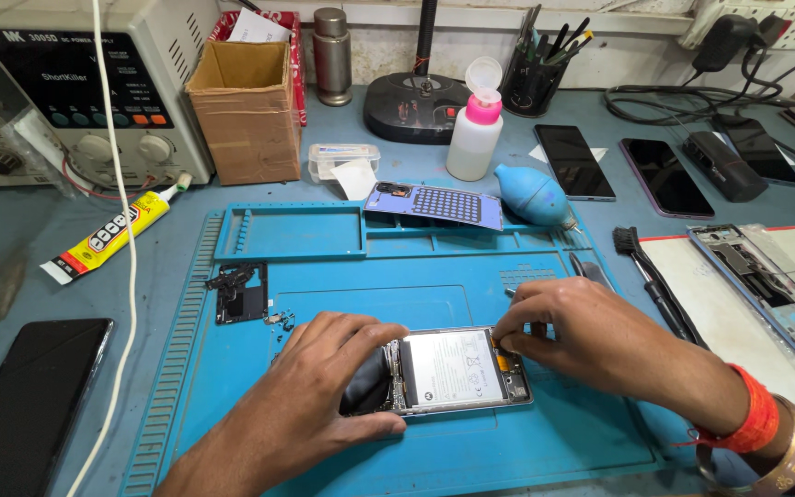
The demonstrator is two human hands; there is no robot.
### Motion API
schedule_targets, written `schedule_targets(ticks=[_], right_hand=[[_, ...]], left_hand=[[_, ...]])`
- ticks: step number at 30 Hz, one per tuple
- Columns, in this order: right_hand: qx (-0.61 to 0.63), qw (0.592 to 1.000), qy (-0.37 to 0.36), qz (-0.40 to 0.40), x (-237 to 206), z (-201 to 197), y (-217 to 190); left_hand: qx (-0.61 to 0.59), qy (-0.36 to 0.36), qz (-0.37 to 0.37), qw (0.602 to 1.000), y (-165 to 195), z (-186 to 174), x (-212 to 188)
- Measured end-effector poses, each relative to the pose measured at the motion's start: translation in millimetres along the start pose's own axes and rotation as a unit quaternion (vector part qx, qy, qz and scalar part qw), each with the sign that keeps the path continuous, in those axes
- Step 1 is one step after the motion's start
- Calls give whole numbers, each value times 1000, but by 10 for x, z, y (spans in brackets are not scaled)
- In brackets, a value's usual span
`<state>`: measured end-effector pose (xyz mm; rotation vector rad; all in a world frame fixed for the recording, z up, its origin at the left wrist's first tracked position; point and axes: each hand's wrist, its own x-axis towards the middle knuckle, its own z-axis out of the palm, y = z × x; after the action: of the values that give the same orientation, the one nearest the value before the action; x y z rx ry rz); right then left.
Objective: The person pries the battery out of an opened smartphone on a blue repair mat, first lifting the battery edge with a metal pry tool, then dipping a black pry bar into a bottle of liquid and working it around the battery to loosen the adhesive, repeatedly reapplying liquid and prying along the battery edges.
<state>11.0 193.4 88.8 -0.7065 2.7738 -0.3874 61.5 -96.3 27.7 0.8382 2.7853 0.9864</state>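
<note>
Your left hand (324,387) is gripping the opened phone (457,370) at its left end, while your right hand (568,327) is pinching at its far right corner; the phone is lying between them.

The left hand (324,387) lies palm down, fingers curled and thumb tucked below. The right hand (581,336), just right of it, pinches its fingertips together, wrist bent inward, forearm bare.

On the blue repair mat (342,276), our left hand (324,387) steadies the opened phone (457,370); our right hand (581,331) pinches at its far end.
</note>
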Motion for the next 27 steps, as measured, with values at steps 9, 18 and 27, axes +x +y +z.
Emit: schedule_targets(ticks=[9,18,27], right_hand=[[53,997,-42,37,153,-8,-42],[-92,996,16,15,43,73,-173],[-4,999,28,-24,63,51,-119]], left_hand=[[-10,-2,4,1000,-120,12,-35],[-10,20,28,999,-66,-42,-26],[-11,25,29,999,-26,-42,-41]])
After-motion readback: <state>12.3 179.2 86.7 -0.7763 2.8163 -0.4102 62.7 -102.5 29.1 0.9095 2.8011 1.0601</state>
